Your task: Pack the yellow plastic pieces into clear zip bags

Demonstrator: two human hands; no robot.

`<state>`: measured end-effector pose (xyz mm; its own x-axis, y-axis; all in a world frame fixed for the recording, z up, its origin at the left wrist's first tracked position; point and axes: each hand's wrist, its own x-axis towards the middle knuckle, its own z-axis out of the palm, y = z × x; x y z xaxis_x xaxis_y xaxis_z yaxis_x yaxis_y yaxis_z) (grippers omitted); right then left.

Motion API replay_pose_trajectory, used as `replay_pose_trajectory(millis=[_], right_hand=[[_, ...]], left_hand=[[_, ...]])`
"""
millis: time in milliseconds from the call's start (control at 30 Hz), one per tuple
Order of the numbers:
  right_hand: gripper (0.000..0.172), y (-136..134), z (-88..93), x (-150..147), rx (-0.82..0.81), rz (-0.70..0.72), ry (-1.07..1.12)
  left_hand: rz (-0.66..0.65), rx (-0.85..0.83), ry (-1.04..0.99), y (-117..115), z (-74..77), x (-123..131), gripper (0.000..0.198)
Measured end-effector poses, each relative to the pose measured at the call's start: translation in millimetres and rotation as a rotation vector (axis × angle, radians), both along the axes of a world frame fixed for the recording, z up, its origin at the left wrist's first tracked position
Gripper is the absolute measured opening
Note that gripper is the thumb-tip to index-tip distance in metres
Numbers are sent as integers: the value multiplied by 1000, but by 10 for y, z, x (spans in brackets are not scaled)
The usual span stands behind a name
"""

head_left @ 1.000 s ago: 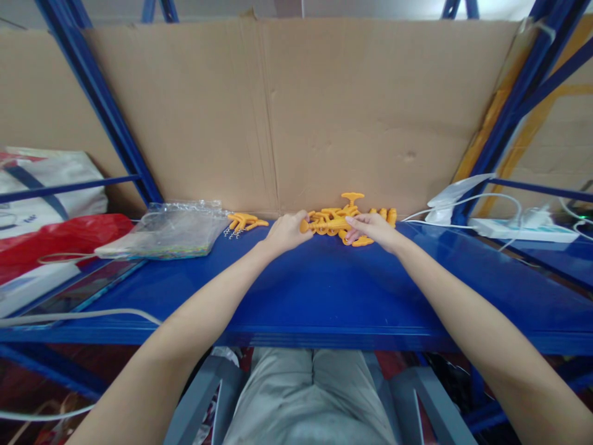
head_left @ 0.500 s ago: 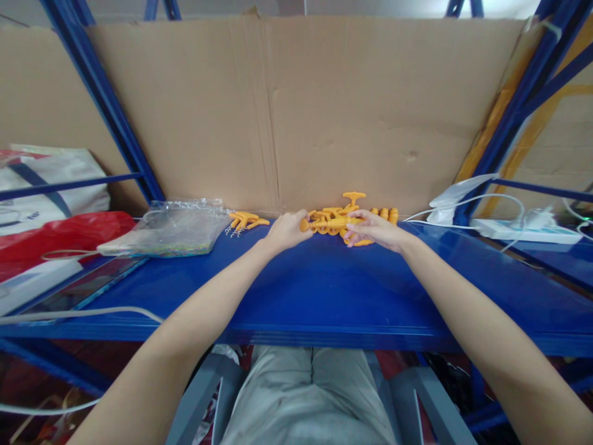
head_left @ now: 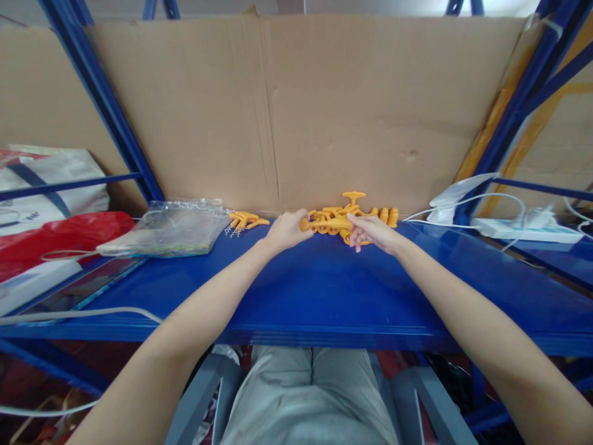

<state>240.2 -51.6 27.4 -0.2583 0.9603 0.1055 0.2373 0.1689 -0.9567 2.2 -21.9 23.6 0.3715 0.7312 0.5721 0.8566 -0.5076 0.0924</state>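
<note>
A yellow-orange plastic corkscrew piece [head_left: 338,224] lies lengthwise between my hands, just above the blue shelf. My left hand [head_left: 288,231] is closed round its left end, where a rounded tip shows past the fingers. At its right end is my right hand [head_left: 374,232], with fingers curled and the thumb side against the piece; the exact contact is partly hidden. Behind them lies a pile of similar yellow plastic parts [head_left: 328,212], and a T-shaped handle [head_left: 354,196] sticks up there. To the left lie several orange handles with metal spirals [head_left: 244,220].
Short yellow cylinders [head_left: 393,217] stand right of my right hand. A clear plastic bag stack [head_left: 180,228] and red bag [head_left: 88,232] are at left. A white power strip [head_left: 523,230] with cables lies right. Cardboard [head_left: 370,111] backs the blue shelf [head_left: 324,290].
My right hand has turned and shifted slightly at the right end of the corkscrew piece, its fingers now curled lower. My left hand has stayed in place.
</note>
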Motion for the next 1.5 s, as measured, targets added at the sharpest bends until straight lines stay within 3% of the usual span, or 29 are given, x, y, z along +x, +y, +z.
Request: replay_pose_trajectory(millis=[233, 600, 933, 1067, 1367, 1500], right_hand=[[43, 24, -15, 7, -28, -67, -8], [31, -15, 51, 107, -120, 17, 25], [41, 73, -36, 124, -59, 42, 105], [28, 32, -15, 103, -50, 40, 59], [42, 15, -11, 40, -63, -28, -25], [31, 34, -35, 34, -49, -19, 47]], left_hand=[[-3, 10, 10, 1, -2, 4, 32], [-21, 10, -32, -21, -2, 22, 34], [-15, 38, -13, -19, -13, 20, 34], [-24, 38, -16, -23, -20, 21, 36], [-45, 38, -39, -7, -24, 9, 34], [-36, 13, -62, -3, -21, 10, 34]])
